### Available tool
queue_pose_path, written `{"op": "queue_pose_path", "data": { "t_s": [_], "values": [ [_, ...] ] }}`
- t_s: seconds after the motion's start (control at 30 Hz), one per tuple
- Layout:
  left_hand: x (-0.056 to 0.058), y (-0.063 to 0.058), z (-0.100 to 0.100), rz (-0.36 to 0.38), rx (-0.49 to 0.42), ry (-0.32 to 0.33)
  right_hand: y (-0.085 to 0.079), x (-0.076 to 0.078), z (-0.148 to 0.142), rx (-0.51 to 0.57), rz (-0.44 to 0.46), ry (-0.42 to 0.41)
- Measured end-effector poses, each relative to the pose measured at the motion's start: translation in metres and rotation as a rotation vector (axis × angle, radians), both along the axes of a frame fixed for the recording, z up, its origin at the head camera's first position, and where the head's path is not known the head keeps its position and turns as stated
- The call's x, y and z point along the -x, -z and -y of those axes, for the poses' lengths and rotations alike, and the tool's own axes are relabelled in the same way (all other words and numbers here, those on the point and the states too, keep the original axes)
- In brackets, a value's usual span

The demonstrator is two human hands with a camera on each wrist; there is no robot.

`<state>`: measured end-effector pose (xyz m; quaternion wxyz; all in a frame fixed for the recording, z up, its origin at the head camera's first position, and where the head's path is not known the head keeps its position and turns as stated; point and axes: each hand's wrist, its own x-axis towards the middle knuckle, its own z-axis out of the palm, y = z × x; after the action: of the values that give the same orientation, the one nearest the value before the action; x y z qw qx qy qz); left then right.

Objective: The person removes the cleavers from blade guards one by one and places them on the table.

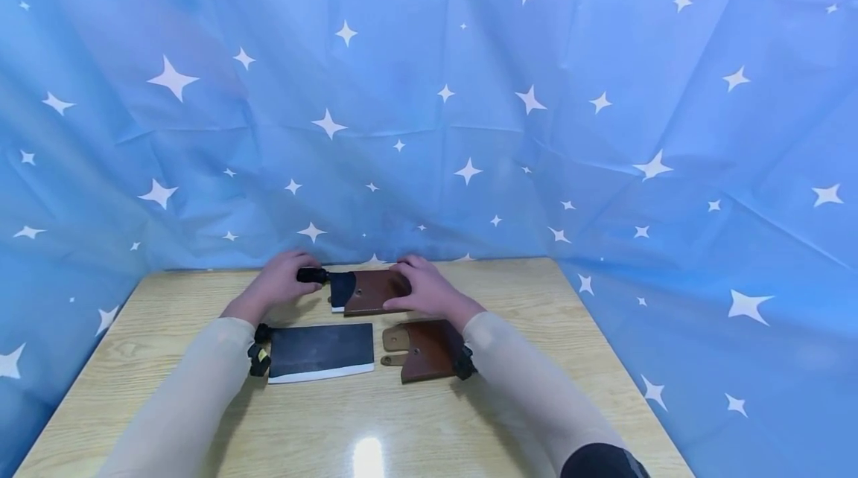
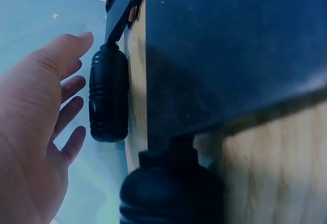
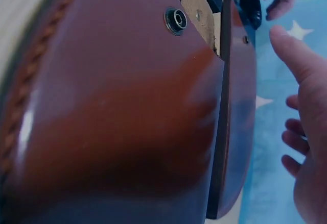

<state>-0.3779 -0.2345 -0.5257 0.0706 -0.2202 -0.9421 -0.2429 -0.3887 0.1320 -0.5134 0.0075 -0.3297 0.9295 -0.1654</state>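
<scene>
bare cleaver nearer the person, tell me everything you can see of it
The bare cleaver has a broad, near-rectangular dark blade, metallic-looking, with a pale strip along its cutting edge, and a black, ridged handle. It lies flat on the wood-grained table, edge facing the near side. In the head view its handle points left, mostly hidden, and a brown sheath lies to its right. Only the table visibly touches it.

- Left arm (image 1: 181, 396), pale-sleeved, angles up from bottom left of frame; left wrist (image 1: 243, 308) bare.
- Left hand (image 1: 284, 279) left of centre, fingers loosely bent, thumb extended.
- Right arm (image 1: 536, 381), pale-sleeved too, angles up from lower right.
- Right hand (image 1: 429, 287) at mid-frame, thumb stretched out, fingers softly curved, gap between.
</scene>
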Motion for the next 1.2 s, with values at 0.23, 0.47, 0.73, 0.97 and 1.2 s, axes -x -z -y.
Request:
{"op": "queue_pose_path", "data": {
  "t_s": [0.23, 0.47, 0.73, 0.97, 1.2],
  "values": [
    [0.009, 0.002, -0.004, 0.002, -0.006, 0.012, 0.003, 0.009, 0.014, -0.014, 0.016, -0.015],
    [0.017, 0.012, -0.007, 0.033, -0.030, 0.011, 0.008, 0.010, 0.030, -0.061, 0.024, 0.000],
    [0.019, 0.015, -0.010, 0.067, -0.059, 0.002, 0.013, 0.012, 0.041, -0.094, 0.079, -0.008],
    [0.022, 0.022, -0.010, 0.153, -0.074, 0.005, 0.017, 0.012, 0.042, -0.121, 0.106, -0.023],
    [0.022, 0.025, -0.012, 0.186, -0.129, -0.017, 0.026, 0.017, 0.038, -0.134, 0.095, -0.041]
  ]
}}
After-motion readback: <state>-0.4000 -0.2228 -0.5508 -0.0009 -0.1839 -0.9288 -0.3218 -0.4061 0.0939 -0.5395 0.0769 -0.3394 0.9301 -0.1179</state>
